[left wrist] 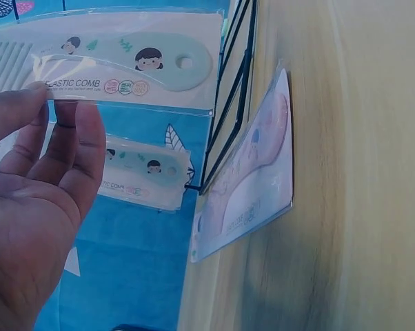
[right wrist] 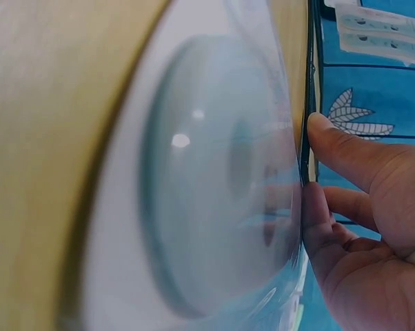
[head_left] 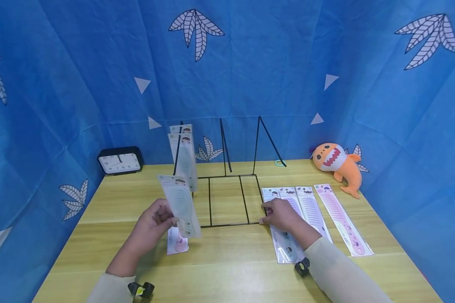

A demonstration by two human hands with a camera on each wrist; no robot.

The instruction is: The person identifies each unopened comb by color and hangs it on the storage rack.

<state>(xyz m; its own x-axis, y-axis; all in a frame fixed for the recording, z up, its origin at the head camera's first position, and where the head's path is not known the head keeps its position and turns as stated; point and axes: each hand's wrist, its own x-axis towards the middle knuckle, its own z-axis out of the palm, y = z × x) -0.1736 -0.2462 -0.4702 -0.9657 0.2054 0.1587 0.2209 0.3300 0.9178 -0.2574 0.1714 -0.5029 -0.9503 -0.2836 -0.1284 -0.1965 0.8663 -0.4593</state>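
My left hand pinches a packaged pale green plastic comb between thumb and fingers, holding it up at the left front of a black wire rack. Two more packaged combs hang behind it on the rack's left prong. Below the held comb, a pink packaged comb lies on the table, partly hidden. At the rack's right front corner, my right hand grips the wire with its thumb and fingers. Its forearm passes over packaged combs lying on the table, among them a green one.
Several packaged combs lie in a row right of the rack, with a pink one outermost. A black-framed clock stands at the back left. An orange shark plush sits at the back right, near a small teal ring.
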